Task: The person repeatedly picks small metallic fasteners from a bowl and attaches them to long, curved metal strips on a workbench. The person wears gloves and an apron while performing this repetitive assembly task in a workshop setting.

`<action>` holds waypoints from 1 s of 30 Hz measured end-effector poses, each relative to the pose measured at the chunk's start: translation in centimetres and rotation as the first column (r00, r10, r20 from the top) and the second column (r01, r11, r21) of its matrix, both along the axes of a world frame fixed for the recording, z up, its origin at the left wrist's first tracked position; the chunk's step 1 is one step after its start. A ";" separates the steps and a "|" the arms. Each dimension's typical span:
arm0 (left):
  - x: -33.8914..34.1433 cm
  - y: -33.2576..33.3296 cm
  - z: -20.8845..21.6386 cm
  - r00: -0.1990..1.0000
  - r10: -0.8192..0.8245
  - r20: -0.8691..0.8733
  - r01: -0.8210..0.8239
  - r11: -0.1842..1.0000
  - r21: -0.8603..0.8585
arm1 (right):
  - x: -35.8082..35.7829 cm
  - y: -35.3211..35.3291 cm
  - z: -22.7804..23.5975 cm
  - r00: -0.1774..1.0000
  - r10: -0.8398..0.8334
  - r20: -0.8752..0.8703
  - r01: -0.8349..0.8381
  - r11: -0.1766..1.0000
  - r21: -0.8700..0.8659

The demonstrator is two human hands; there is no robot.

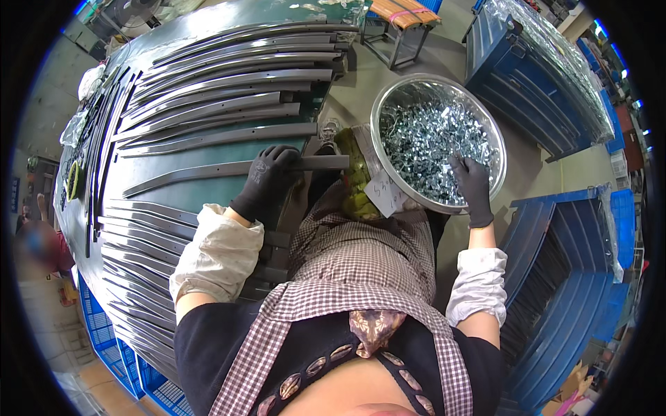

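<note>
My left hand (269, 179), in a dark glove, is closed around a long dark grey strip (201, 170) near its right end. That strip is slightly bent toward its left end and lies across the green tabletop, its right end sticking out past the edge. My right hand (473, 186), gloved too, reaches into a round metal bowl (379, 125) on my right. Its fingers are drawn together at the small shiny metal pieces (430, 139) that fill the bowl; what they hold is hidden among those pieces.
More grey strips (229, 107) lie in rows on the green table (208, 145), beyond and nearer than the held one. Blue metal bins (534, 83) stand at right, one holding dark strips. A yellow-green bag (357, 180) sits beside the bowl. An orange-topped stool (402, 14) stands behind; a person is at far left.
</note>
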State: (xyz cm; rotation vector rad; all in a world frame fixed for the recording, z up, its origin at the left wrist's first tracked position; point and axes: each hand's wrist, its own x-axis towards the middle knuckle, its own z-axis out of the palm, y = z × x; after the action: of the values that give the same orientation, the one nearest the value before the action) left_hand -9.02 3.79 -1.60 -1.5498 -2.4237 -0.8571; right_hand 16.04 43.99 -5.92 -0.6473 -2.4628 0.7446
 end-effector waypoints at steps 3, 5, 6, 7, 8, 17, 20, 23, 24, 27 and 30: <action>0.3 -0.5 0.0 0.998 -0.059 0.019 0.060 0.997 -0.053 | 0.4 0.7 -0.8 0.990 -0.008 -0.144 -0.034 0.957 -0.288; 0.5 -1.0 -0.1 0.994 -0.097 0.054 0.100 0.992 -0.071 | 0.3 0.8 -1.2 0.986 -0.083 -0.146 -0.027 0.781 -0.624; 0.7 -1.2 -0.1 0.991 -0.102 0.083 0.109 0.990 -0.086 | 0.4 1.1 -1.8 0.982 -0.099 -0.163 -0.041 0.726 -0.686; 0.9 -1.6 0.0 0.988 -0.104 0.110 0.115 0.988 -0.102 | 0.3 1.3 -2.3 0.976 -0.119 -0.181 -0.057 0.666 -0.743; 1.2 -1.5 0.1 0.984 -0.111 0.139 0.127 0.985 -0.113 | 0.5 1.8 -2.9 0.969 -0.148 -0.196 -0.068 0.606 -0.793; 10.0 1.1 5.7 0.968 -0.248 0.026 0.249 0.962 -0.113 | -0.6 -15.9 4.4 0.880 0.387 -0.276 -0.409 0.323 -0.853; 11.2 1.3 4.3 0.930 -0.368 0.011 0.365 0.918 -0.153 | -1.0 -19.9 3.4 0.852 0.450 -0.267 -0.396 0.220 -0.891; 10.3 0.7 4.0 0.925 -0.380 0.024 0.379 0.910 -0.167 | -1.1 -20.5 3.8 0.821 0.425 -0.380 -0.472 0.131 -0.872; 10.1 0.6 4.0 0.923 -0.384 0.026 0.383 0.909 -0.165 | -1.1 -20.5 4.3 0.809 0.414 -0.418 -0.504 0.120 -0.856; 9.6 0.7 4.1 0.871 -0.491 0.013 0.485 0.857 -0.175 | -1.0 -19.8 5.5 0.787 0.511 -0.347 -0.527 0.263 -0.808; 9.4 1.4 3.3 0.832 -0.554 -0.007 0.547 0.823 -0.152 | -1.2 -18.8 5.1 0.722 0.647 -0.245 -0.496 0.236 -0.836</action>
State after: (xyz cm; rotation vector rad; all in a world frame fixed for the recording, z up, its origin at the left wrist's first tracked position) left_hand 0.34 5.14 1.70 -2.3616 -2.0491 -0.7087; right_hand 14.87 25.16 -0.83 0.0078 -2.2578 2.4549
